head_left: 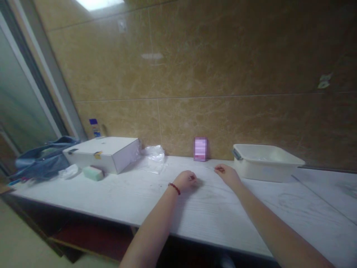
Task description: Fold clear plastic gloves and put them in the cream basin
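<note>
My left hand (187, 180), with a red bead bracelet (174, 188) at the wrist, is held low over the white table (117, 193). Its fingers are curled closed; something small may be between them, too tiny to identify. To the right, my right hand (225, 174) has its thumb and fingertips pinched together, and what they hold, if anything, cannot be made out. Behind and between the hands, a small pink and purple card (200, 149) stands upright against the wall. The right hand is just left of a cream plastic basin (264, 169).
At the left are a white box (103, 152), clear plastic wrapping (154, 156), a pale green sponge (93, 173), a crumpled white item (69, 171) and a blue bag (44, 160). A blue-capped bottle (95, 127) stands behind the box. A tiled wall (195, 74) rises behind the table.
</note>
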A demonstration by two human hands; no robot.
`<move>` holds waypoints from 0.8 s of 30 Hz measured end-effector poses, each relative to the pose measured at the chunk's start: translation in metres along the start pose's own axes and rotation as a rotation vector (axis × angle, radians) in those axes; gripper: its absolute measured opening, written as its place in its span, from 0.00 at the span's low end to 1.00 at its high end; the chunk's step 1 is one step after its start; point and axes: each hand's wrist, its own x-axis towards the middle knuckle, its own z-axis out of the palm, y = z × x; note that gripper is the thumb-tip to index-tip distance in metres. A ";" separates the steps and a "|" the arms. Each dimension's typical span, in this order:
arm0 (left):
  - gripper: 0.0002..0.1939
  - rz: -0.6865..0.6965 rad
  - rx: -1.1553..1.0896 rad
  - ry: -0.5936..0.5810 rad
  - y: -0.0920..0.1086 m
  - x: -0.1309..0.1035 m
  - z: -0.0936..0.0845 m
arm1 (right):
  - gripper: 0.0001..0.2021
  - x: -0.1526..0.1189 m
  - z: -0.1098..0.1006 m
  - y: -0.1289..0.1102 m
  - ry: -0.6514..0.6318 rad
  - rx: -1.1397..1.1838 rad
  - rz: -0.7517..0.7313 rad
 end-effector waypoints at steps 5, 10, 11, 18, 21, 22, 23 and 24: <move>0.12 0.031 0.018 0.016 -0.003 0.000 0.000 | 0.08 -0.009 0.026 0.020 0.041 0.029 0.005; 0.10 -0.019 0.056 0.118 -0.010 -0.001 -0.009 | 0.11 -0.013 0.028 0.032 0.028 -0.031 0.031; 0.09 -0.044 0.063 0.146 -0.012 -0.002 -0.012 | 0.11 -0.013 0.028 0.033 0.022 -0.041 0.036; 0.09 -0.420 0.158 0.302 -0.047 -0.010 -0.032 | 0.11 -0.014 0.028 0.039 0.006 -0.030 0.056; 0.11 -0.526 0.201 0.290 -0.070 -0.013 -0.041 | 0.13 -0.014 0.027 0.037 -0.007 -0.027 0.071; 0.12 -0.555 0.217 0.283 -0.077 -0.015 -0.045 | 0.14 -0.015 0.026 0.036 -0.005 -0.031 0.072; 0.12 -0.581 0.235 0.274 -0.085 -0.016 -0.049 | 0.15 -0.015 0.026 0.035 -0.004 -0.038 0.073; 0.13 -0.603 0.254 0.262 -0.093 -0.018 -0.053 | 0.15 -0.016 0.026 0.034 -0.003 -0.048 0.072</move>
